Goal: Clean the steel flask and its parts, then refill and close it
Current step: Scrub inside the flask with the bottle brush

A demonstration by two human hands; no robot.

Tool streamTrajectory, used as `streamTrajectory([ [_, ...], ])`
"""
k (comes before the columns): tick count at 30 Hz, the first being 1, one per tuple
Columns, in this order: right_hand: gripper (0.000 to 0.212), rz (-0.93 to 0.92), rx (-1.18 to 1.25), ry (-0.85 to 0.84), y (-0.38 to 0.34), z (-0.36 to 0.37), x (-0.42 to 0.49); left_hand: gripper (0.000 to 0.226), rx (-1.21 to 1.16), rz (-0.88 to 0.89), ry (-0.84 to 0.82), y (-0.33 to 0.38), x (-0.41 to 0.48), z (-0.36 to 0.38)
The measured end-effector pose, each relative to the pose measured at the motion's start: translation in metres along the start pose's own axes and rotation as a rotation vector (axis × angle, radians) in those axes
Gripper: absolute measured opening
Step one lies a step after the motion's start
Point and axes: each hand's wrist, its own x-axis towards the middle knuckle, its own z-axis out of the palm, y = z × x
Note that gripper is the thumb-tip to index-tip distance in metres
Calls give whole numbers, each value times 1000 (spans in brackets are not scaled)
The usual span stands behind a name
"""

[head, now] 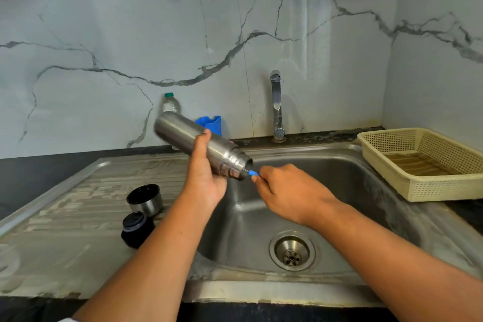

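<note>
My left hand grips the steel flask around its lower half, tilted with its open mouth pointing right and down over the sink basin. My right hand pinches the blue handle of a bottle brush, whose wire stem goes into the flask's mouth; the bristles are hidden inside. On the drainboard to the left stand the steel cup lid, upside down, and the black stopper in front of it.
A tap rises behind the basin, with no water running. A blue holder and a clear plastic bottle stand by the marble wall. A cream plastic basket sits on the counter at right. The drain lies in the basin floor.
</note>
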Motion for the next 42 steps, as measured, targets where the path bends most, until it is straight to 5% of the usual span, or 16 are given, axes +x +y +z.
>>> streamTrajectory([
  [25, 43, -13, 141, -39, 3, -10, -3, 47, -55, 51, 8, 21, -6, -1],
  [29, 38, 48, 157, 18, -4, 2, 3, 28, 34, 6, -69, 4, -18, 12],
  [36, 38, 98, -181, 247, 3, 2, 1, 59, 282, -37, 18, 3, -14, 9],
  [42, 35, 145, -284, 264, 9, 0, 3, 43, 195, -65, 48, -1, -12, 10],
])
